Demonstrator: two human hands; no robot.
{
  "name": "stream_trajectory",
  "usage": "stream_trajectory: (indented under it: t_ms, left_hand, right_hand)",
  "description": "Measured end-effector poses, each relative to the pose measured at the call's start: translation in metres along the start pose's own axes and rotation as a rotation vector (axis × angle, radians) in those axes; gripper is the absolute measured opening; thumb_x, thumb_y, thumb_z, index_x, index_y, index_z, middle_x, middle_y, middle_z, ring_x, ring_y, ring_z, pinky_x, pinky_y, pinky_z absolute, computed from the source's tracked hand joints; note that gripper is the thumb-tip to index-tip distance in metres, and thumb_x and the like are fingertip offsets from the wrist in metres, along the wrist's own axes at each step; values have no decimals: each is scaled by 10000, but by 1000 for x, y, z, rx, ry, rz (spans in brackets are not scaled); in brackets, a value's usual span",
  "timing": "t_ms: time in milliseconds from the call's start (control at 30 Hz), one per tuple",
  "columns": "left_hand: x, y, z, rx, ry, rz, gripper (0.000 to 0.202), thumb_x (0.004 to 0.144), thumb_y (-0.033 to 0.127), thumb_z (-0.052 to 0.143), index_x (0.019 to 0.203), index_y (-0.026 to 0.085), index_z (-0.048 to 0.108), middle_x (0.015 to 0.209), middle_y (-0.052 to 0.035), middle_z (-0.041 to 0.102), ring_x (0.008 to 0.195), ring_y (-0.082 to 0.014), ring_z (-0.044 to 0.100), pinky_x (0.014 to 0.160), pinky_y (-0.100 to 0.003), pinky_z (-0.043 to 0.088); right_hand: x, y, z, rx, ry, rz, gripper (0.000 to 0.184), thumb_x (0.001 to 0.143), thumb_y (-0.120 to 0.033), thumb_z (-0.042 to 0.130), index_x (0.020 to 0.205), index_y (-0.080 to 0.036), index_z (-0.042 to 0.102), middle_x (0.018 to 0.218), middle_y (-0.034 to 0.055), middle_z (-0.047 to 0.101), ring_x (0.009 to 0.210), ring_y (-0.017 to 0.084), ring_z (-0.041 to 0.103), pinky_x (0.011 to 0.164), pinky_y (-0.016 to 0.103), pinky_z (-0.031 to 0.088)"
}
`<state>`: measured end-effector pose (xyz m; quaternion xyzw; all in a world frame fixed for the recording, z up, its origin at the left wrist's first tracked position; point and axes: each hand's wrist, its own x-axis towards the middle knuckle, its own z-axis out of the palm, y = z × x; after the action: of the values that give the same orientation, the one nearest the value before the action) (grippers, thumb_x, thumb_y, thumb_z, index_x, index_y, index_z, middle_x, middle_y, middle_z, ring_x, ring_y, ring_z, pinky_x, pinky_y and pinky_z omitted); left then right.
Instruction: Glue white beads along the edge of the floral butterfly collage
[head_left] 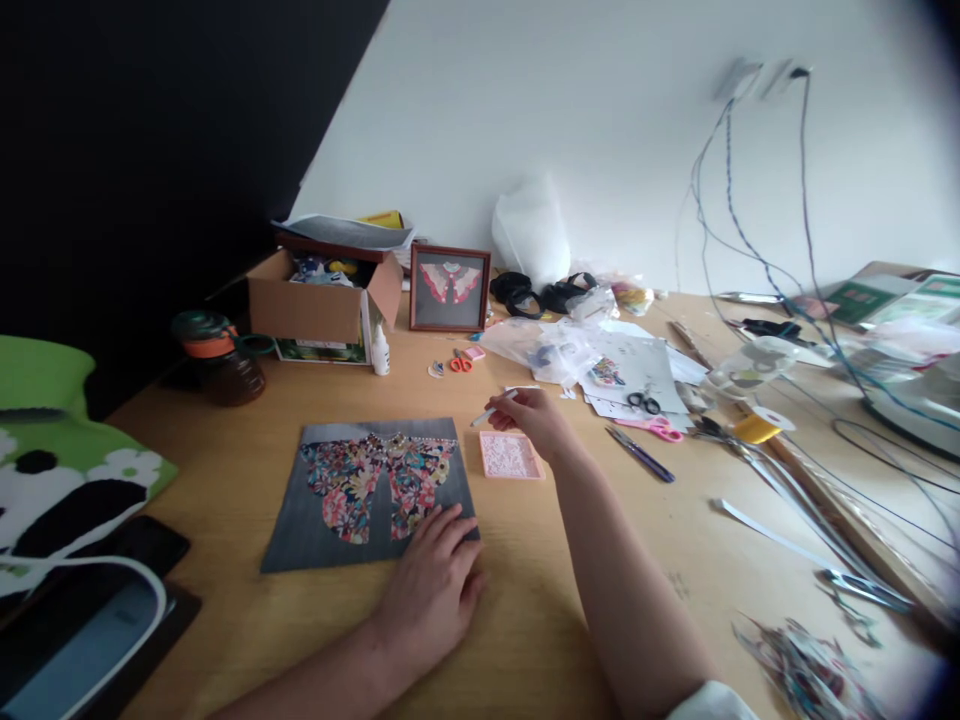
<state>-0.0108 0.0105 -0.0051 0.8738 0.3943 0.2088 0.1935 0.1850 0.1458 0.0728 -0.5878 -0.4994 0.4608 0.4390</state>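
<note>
My left hand [433,580] lies flat, fingers stretched, on the lower right corner of a dark grey sheet [289,535]. A floral fabric collar shape [349,490] sits on that sheet, with small pale beads [396,440] along its upper edge. Between the fingertips of my right hand [529,415] is a slim white pencil-like stick [487,412], its tip pointing left and down. Just below that hand is a shallow pink tray [511,474] of small whitish pieces, too small to make out singly.
A framed collar picture [450,288] stands behind, beside an open cardboard box [311,315] and a white bottle [381,352]. Orange scissors [461,364] lie nearer. To the right are pink scissors [660,428], a craft knife [641,455], yellow thread [756,428] and cables. A jar [221,365] stands left.
</note>
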Motion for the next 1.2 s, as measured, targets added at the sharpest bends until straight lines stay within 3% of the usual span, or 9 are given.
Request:
stream_trajectory:
  t_ms: [267,600,1200]
  left_hand:
    - [1,2,-2,-23,-12,-19,288,827,112,607,1108,140,664,1296,-80,596,1296,-292,448,1140,-519,339]
    - [1,2,0,-32,12,-18,269,832,131,625,1098,146,663,1284,-78,600,1298,-287,442,1142,-508,337]
    - [2,2,-1,-39,26,-17,260,832,133,621,1086,164,664,1270,-76,609,1287,-285,460,1132,-514,354]
  right_hand:
    - [4,21,34,-404,9,-114,305,834,-366,584,613,-159,621,601,50,685,548,154,606,553,250,418]
    - [-5,15,51,-719,62,-94,303,893,-364,563,693,-159,660,715,67,720,654,181,650,557,241,360]
    - [-1,27,52,-804,69,-116,313,911,-382,557,760,-145,695,787,106,731,731,207,674,602,243,394]
